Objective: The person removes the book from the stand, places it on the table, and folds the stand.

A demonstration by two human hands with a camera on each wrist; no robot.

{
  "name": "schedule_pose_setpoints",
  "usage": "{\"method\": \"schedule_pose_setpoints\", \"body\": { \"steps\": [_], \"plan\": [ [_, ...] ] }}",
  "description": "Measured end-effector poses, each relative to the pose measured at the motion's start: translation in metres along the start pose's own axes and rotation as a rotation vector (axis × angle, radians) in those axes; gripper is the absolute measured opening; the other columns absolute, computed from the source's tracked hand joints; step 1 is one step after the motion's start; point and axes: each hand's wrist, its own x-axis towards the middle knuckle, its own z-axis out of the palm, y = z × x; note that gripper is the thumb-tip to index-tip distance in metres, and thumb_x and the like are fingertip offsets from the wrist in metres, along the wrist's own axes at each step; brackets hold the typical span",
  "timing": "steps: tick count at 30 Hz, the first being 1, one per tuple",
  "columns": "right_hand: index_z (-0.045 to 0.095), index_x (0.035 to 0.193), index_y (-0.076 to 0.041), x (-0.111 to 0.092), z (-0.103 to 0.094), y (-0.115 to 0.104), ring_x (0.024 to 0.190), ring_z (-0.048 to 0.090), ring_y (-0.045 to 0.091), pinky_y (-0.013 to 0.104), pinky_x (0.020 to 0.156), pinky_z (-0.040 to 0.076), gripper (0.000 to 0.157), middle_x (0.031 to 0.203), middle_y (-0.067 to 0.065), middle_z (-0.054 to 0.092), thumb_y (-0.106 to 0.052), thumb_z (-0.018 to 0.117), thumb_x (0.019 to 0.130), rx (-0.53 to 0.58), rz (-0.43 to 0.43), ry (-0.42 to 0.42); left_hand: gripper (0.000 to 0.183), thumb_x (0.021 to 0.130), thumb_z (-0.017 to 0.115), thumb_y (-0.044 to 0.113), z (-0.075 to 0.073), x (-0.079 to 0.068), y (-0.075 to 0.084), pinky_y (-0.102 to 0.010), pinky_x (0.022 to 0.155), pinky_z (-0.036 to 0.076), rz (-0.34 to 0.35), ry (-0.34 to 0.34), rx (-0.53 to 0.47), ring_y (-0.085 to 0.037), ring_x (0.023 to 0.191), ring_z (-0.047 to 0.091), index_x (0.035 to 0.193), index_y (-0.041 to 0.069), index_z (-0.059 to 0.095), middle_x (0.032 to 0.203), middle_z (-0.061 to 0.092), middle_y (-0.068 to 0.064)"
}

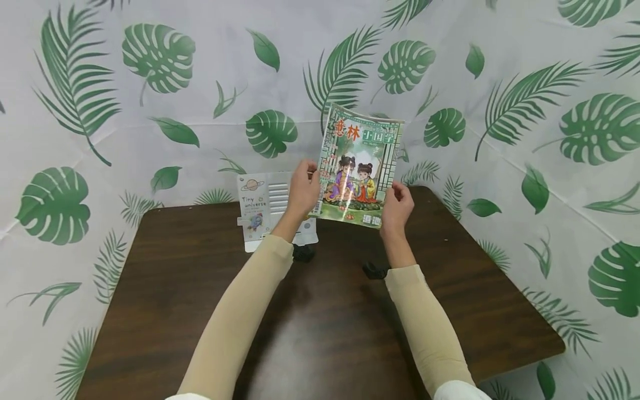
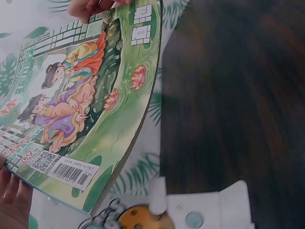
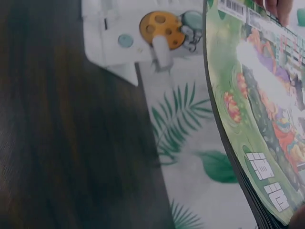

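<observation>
A glossy magazine with two cartoon children on its green cover is held up above the far part of the table, its front facing the head camera. My left hand grips its left edge, and my right hand grips the lower right edge. In the left wrist view the magazine shows its barcode and bows a little. The right wrist view catches the thick page edges of the magazine and glare on the cover.
A white "Tiny universe" book stand with a planet drawing stands at the back of the dark wooden table, partly behind my left hand. Behind the table hangs a leaf-patterned cloth.
</observation>
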Motion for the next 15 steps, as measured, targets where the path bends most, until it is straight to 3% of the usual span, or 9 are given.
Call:
{"method": "schedule_pose_setpoints", "body": {
  "steps": [7, 15],
  "plan": [
    [0.068, 0.132, 0.004, 0.004, -0.035, 0.011, 0.092, 0.050, 0.010, 0.025, 0.078, 0.044, 0.031, 0.104, -0.004, 0.060, -0.009, 0.058, 0.106, -0.051, 0.022, 0.034, 0.032, 0.114, 0.050, 0.017, 0.029, -0.014, -0.004, -0.044, 0.106, 0.055, -0.064, -0.074, 0.000, -0.030, 0.127, 0.063, 0.142, 0.002, 0.058, 0.136, 0.064, -0.016],
    [0.068, 0.132, 0.006, 0.004, -0.064, 0.024, 0.092, 0.051, 0.010, 0.022, 0.078, 0.045, 0.033, 0.102, -0.004, 0.059, -0.010, 0.058, 0.105, -0.069, 0.077, 0.060, 0.038, 0.113, 0.049, 0.013, 0.052, -0.019, -0.005, -0.041, 0.110, 0.054, -0.040, -0.166, -0.015, -0.030, 0.130, 0.062, 0.148, 0.001, 0.054, 0.142, 0.061, -0.017]
  ]
}}
